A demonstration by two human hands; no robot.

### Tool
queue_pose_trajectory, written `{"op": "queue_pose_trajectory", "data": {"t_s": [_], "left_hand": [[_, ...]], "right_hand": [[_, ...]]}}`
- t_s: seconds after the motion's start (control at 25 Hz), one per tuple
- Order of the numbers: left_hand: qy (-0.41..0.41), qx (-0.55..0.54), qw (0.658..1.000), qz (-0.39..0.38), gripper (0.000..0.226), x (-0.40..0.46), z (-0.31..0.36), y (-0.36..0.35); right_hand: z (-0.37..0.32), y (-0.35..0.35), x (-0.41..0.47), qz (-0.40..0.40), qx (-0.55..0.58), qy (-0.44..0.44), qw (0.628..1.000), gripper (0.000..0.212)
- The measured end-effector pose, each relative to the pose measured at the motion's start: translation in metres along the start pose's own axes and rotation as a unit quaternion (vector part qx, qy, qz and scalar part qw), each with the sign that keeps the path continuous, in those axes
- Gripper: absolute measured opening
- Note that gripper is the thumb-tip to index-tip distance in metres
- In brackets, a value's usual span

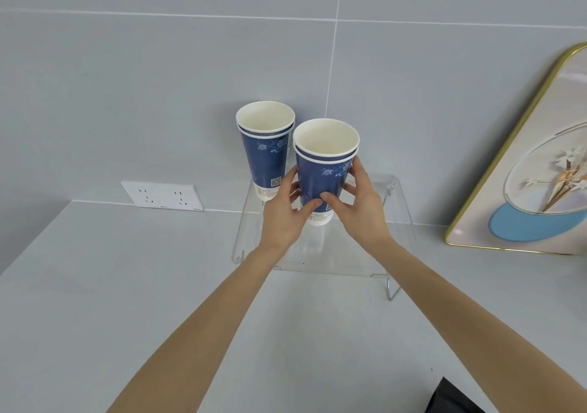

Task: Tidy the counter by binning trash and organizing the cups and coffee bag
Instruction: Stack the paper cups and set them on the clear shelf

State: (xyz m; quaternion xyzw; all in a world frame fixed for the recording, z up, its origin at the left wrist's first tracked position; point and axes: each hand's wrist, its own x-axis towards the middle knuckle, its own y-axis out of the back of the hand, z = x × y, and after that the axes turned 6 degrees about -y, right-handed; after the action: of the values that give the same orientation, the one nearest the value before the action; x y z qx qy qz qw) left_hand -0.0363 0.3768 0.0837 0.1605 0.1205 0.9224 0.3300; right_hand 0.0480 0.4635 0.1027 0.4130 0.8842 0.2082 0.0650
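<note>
Two stacks of blue paper cups with white insides stand upright on a clear acrylic riser [374,253] against the wall. The left stack [265,148] is free, close to the wall. The right stack [324,168], two nested cups, is gripped low on its sides by both hands: my left hand [282,209] wraps its left side and my right hand [359,203] its right side, thumbs meeting at the front. Its base rests on or just above the riser top; I cannot tell which. No coffee bag or trash is in view.
A white wall socket [162,195] sits left of the riser at counter level. A gold-framed decorative panel [521,171] leans on the wall at right. The grey counter [111,285] spreads in front. A dark object [454,396] pokes in at the bottom right.
</note>
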Motion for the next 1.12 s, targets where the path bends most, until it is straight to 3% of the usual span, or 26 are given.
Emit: {"op": "queue_pose_trajectory", "data": {"t_s": [0.32,0.52,0.8,0.96,1.12], "left_hand": [[-0.02,-0.003,0.999,0.034,0.062,0.036,-0.009,-0.02],[0.015,-0.01,1.0,0.013,0.061,0.044,-0.007,-0.018],[0.063,0.097,0.992,-0.057,0.063,0.012,0.009,-0.005],[-0.002,0.278,0.947,-0.161,0.057,-0.029,0.027,0.012],[-0.036,0.386,0.894,-0.226,0.056,-0.071,0.038,0.021]], "right_hand": [[0.01,0.001,0.042,0.005,0.0,0.01,1.0,0.075],[0.009,0.001,0.047,-0.008,0.005,0.009,1.0,0.075],[0.005,0.021,0.016,-0.057,-0.191,0.018,0.98,0.076],[0.008,0.041,-0.026,-0.061,-0.292,0.059,0.953,0.068],[0.024,0.066,-0.082,-0.065,-0.362,0.09,0.926,0.063]]}}
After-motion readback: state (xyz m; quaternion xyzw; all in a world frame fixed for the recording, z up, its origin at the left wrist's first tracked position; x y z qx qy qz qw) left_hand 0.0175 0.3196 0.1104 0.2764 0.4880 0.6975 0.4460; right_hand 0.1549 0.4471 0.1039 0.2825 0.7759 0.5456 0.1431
